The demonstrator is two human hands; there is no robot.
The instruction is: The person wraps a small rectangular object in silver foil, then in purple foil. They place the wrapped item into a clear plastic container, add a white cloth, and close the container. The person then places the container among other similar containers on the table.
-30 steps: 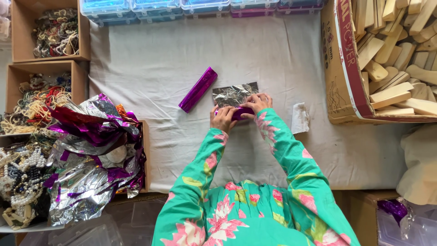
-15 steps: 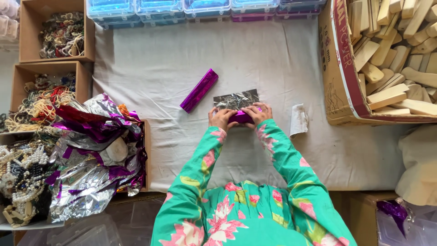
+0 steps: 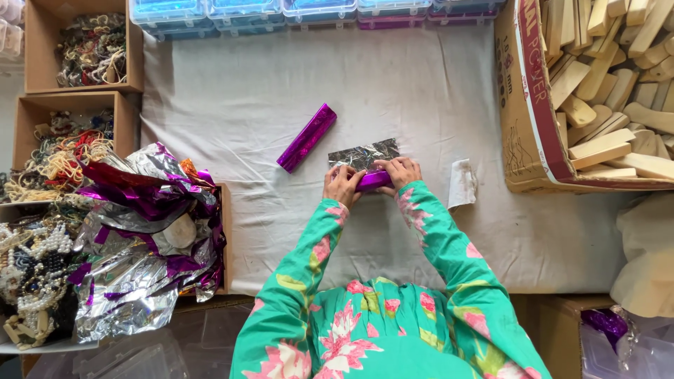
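Both hands meet over the cloth-covered tabletop point(image 3: 421, 91). The left hand point(image 3: 343, 187) and right hand point(image 3: 400, 172) each have a closed grip on the ends of a purple foil-wrapped piece point(image 3: 373, 181), fingers curled over it. Just beyond the fingers lies a silver foil sheet point(image 3: 364, 154), touching the piece. Farther out and to the left rests a finished purple roll point(image 3: 307, 137). A small white scrap point(image 3: 462, 184) sits near the right hand.

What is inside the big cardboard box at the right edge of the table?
The cardboard box holds a loose heap of pale wooden blocks, flat and oblong, piled past the frame's edge. What lies beneath the top layer, and the box's bottom, is covered.
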